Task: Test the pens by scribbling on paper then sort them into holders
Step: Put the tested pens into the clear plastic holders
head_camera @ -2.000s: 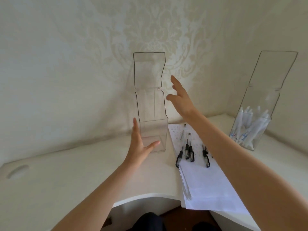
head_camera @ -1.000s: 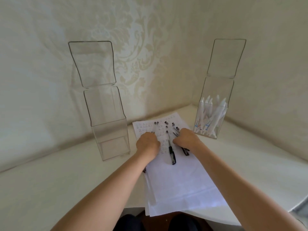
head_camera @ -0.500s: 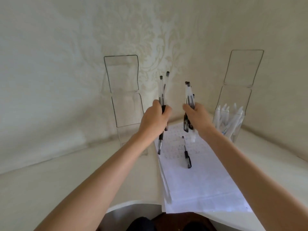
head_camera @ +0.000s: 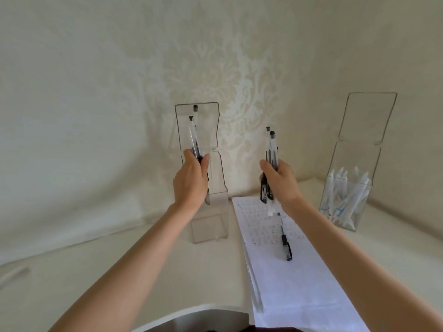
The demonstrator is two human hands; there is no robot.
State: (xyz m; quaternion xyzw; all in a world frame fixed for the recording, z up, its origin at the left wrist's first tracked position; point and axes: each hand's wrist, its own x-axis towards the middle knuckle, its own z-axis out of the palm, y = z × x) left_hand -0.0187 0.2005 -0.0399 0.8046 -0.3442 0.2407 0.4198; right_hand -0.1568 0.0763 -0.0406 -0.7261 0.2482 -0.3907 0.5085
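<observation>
Pens [head_camera: 193, 137] (two) stand gripped in left hand [head_camera: 190, 180]; right hand [head_camera: 279, 180] clutches a pen bundle [head_camera: 272, 149].

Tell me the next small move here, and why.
Probably lower the left hand so its black-capped pens drop into the clear holder behind it, whose bin looks empty. The right hand grips a second bunch, the other holder holds white pens, and one pen lies on the paper.

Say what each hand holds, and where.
Left hand grips two pens, right hand a small bunch of pens, both low on the barrels near the caps.
</observation>
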